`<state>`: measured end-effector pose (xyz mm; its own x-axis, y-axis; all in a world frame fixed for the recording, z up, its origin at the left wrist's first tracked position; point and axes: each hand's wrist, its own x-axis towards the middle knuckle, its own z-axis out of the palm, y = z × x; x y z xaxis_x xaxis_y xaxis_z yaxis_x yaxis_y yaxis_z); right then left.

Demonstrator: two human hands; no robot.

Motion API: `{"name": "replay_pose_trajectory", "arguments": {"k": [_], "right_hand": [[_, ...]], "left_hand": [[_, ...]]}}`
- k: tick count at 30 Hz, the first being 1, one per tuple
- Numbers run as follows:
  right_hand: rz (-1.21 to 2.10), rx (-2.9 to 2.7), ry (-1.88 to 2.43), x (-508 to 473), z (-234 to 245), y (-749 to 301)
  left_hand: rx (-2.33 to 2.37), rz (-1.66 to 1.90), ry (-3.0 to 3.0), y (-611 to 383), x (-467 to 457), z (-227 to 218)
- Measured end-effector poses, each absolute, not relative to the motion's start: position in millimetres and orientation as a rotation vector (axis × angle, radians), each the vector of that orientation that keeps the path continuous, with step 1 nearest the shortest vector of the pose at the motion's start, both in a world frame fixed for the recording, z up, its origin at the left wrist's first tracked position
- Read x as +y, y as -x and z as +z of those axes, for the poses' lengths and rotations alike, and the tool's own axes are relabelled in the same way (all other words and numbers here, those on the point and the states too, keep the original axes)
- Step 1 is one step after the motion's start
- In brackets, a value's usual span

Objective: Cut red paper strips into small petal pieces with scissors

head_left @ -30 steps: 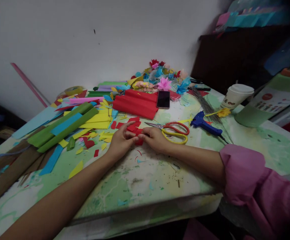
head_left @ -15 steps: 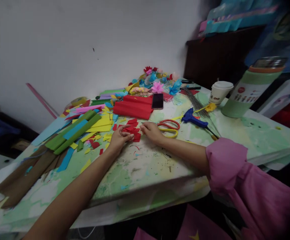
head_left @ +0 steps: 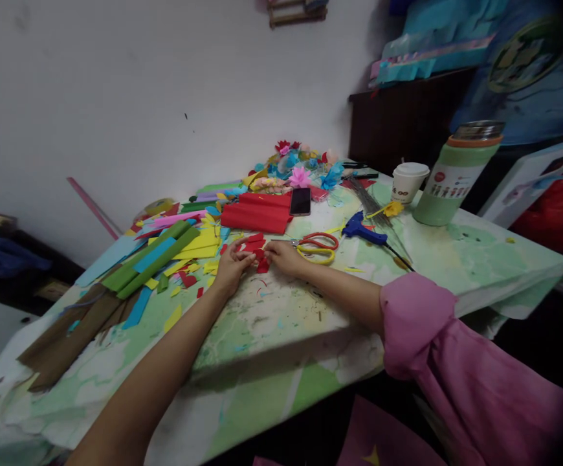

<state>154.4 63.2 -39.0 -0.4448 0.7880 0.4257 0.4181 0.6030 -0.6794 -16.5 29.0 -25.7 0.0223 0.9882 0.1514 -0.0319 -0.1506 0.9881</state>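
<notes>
Small cut pieces of red crepe paper [head_left: 253, 243] lie in a loose pile at the middle of the table. Between my hands is one red paper piece [head_left: 261, 256]. My left hand [head_left: 231, 266] is closed, thumb and fingers pinching its left side. My right hand [head_left: 285, 259] pinches its right side with the fingertips. Just right of my right hand lie scissors [head_left: 316, 254] with one red and one yellow handle loop. A blue glue gun [head_left: 365, 230] rests farther right, beside a yellow paper flower [head_left: 392, 209] on a stem.
Folded red paper [head_left: 257, 213] and a phone [head_left: 300, 202] lie behind my hands, before a heap of paper flowers [head_left: 301, 168]. Green paper rolls [head_left: 131, 275], brown paper [head_left: 68, 343] and scraps spread left. A lidded cup [head_left: 408, 182] and green bottle [head_left: 456, 181] stand right.
My right hand has moved closer to my left, and a red paper piece is now between their fingertips. The view has shifted slightly.
</notes>
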Motion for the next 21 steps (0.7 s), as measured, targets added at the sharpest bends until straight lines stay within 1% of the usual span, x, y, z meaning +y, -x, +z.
{"name": "replay_pose_trajectory", "arguments": {"k": [7, 13, 21], "right_hand": [[0.604, -2.052, 1.001, 64.9, -39.5, -153.5], [0.592, -2.044, 1.033, 62.6, -36.8, -152.9], [0.620, -1.991, 0.993, 50.3, -34.0, -152.9]], "left_hand": [[1.054, 1.374, -1.248, 15.9, 36.6, -27.6], [1.026, 1.353, -1.272, 16.1, 39.3, -29.9], [1.011, 1.355, -1.286, 10.5, 37.6, -30.6]]}}
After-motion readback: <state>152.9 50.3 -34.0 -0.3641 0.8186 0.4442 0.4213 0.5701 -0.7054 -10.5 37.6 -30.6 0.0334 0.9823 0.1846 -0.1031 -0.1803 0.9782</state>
